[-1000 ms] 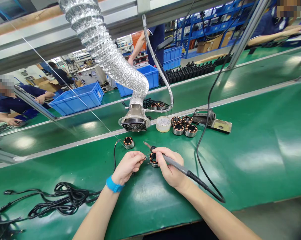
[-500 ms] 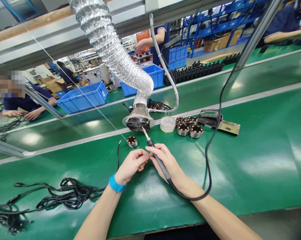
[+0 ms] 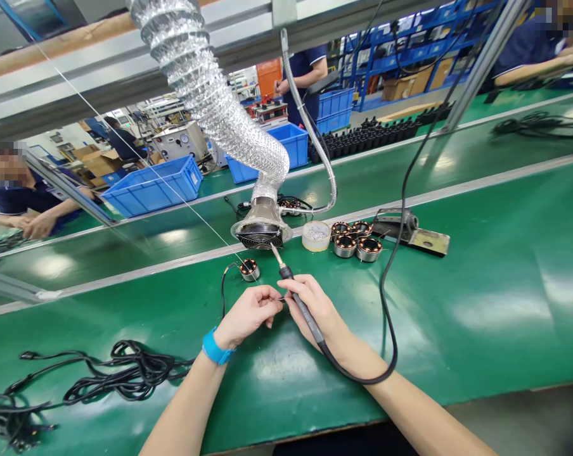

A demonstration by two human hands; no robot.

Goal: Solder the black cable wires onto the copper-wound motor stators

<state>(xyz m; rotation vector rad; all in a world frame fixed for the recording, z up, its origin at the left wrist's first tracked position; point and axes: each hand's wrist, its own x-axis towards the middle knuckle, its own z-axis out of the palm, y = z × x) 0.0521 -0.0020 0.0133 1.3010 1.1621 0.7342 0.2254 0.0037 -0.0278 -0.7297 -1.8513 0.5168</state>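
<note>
My right hand [image 3: 322, 313] grips a soldering iron [image 3: 302, 303], its metal tip angled up just below the round fan opening of the fume duct [image 3: 262, 233]. My left hand [image 3: 251, 315], with a blue band at the wrist, pinches a thin wire [image 3: 191, 208] that runs down from the upper left. A thin dark piece [image 3: 281, 299] spans the fingertips of both hands; its kind is too small to tell. Just beyond my left hand sits a motor stator [image 3: 250, 270] with copper windings and a black cable attached.
Several stators [image 3: 357, 242] stand beside a round, pale tub [image 3: 315, 236] and an iron stand [image 3: 410, 231]. Coiled black cables [image 3: 129, 370] lie at the left. The silvery duct hose [image 3: 220, 101] hangs overhead. Co-workers and blue bins [image 3: 156, 188] are beyond the bench.
The view has shifted slightly. My hands stay close together, and the thin dark piece between them shows more clearly. Cables have appeared on the far strip at right.
</note>
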